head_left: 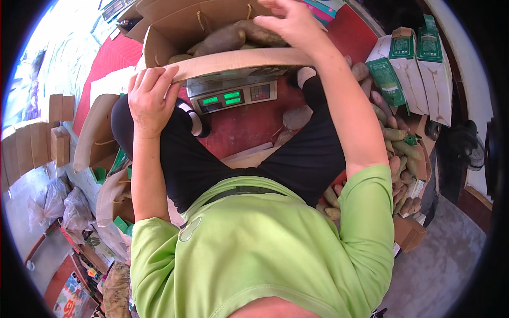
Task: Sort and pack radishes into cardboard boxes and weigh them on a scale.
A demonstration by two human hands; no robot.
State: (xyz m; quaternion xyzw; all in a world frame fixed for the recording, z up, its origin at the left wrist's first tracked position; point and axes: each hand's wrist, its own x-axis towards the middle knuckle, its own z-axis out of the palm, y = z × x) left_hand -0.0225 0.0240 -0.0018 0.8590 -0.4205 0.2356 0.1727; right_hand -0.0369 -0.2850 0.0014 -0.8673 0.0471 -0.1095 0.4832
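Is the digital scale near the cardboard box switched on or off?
On. The digital scale has green-lit display windows, visible in the picture just below the near edge of the cardboard box.

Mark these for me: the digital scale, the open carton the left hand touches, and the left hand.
Digital scale (233, 98): head view, on its lit display.
Open carton (238, 58): head view, on its near flap.
Left hand (150, 102): head view, on its back.

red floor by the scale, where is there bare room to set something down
Bare red floor shows between the scale, the left foot and the loose tubers rightward; grey floor lies open beside the small brown carton. Crowded: the sweet potato pile and open box.
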